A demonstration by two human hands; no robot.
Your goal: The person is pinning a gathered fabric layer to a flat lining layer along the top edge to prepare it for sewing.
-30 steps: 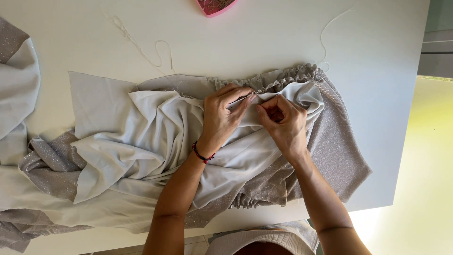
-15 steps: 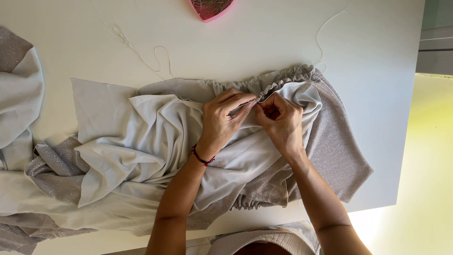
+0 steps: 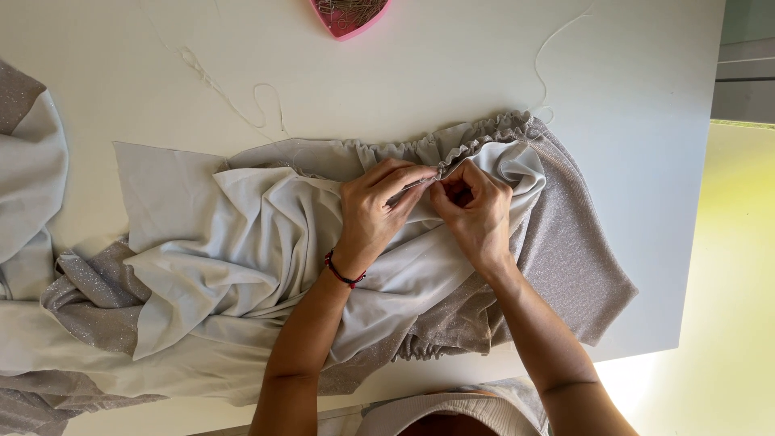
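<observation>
Now, two hands over one heap of pale grey fabric (image 3: 242, 266) spread across the white table (image 3: 404, 73). Left hand (image 3: 375, 214) pinches the gathered edge (image 3: 476, 141) at frame centre; right hand (image 3: 476, 210), fingers curled tight, grips the same fold, touching it. One pink pin dish (image 3: 351, 12) sits top centre, loose thread (image 3: 234, 101) upper left.

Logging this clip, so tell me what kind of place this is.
Probably a sewing worktable: gathered grey fabric on a white table, a pink pin holder, loose thread.
</observation>
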